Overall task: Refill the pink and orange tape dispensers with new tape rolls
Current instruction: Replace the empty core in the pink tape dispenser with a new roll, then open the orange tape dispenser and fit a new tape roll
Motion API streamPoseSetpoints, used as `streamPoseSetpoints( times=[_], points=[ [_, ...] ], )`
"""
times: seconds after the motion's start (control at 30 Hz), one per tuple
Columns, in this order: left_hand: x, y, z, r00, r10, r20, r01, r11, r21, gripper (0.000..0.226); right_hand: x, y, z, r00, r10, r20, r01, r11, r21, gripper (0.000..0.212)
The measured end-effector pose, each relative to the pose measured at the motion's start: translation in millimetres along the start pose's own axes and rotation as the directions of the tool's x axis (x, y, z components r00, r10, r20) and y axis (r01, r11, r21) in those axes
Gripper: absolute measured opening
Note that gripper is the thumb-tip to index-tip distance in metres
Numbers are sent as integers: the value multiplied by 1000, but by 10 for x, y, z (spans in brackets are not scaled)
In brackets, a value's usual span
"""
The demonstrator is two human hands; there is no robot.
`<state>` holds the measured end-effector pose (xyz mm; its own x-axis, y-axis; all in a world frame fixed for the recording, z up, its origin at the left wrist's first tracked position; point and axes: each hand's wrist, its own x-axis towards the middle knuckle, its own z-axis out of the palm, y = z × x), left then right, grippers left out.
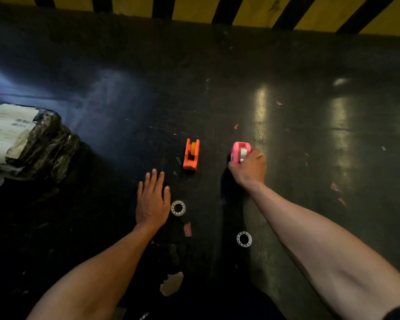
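The orange tape dispenser (191,154) stands on the dark table with an orange-tinted roll in its cradle. To its right, my right hand (248,168) grips the pink tape dispenser (238,151), which holds a pale roll. My left hand (152,199) lies flat on the table, fingers spread, holding nothing, just below and left of the orange dispenser. A white ring-shaped tape core (178,208) lies beside my left thumb. A second white ring (243,239) lies nearer me, under my right forearm's line.
A black plastic-wrapped parcel with white labels (26,139) sits at the left edge. Small red scraps (187,229) and a torn patch (171,284) mark the black table (310,112). A yellow-and-black striped barrier (240,10) runs along the far side.
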<state>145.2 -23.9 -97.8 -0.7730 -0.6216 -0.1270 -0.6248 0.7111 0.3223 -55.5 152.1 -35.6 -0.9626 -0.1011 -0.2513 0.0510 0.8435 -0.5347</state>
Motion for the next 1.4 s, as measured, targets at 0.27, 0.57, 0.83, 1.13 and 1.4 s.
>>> streamPoseSetpoints(
  times=[0.27, 0.57, 0.83, 1.13, 1.4],
  points=[
    [16, -18, 15, 999, -13, -33, 11, 997, -75, 52, 70, -30, 93, 996, 83, -24, -84, 996, -12, 91],
    [555, 564, -342, 983, -140, 119, 184, 734, -654, 54, -286, -367, 314, 876, -460, 143, 446, 887, 116, 58],
    [678, 846, -407, 924, -158, 349, 374, 577, -727, 33, -469, -616, 350, 877, -271, 398, 100, 911, 400, 39],
    [341, 838, -495, 874, -88, 477, 478, 320, -818, 21, -546, -279, 175, 894, -166, 417, -149, 766, 625, 12],
    [160, 947, -645, 846, -52, 530, 532, 122, -838, 22, -658, -101, 37, 836, -160, 525, -343, 596, 726, 34]
  ],
)
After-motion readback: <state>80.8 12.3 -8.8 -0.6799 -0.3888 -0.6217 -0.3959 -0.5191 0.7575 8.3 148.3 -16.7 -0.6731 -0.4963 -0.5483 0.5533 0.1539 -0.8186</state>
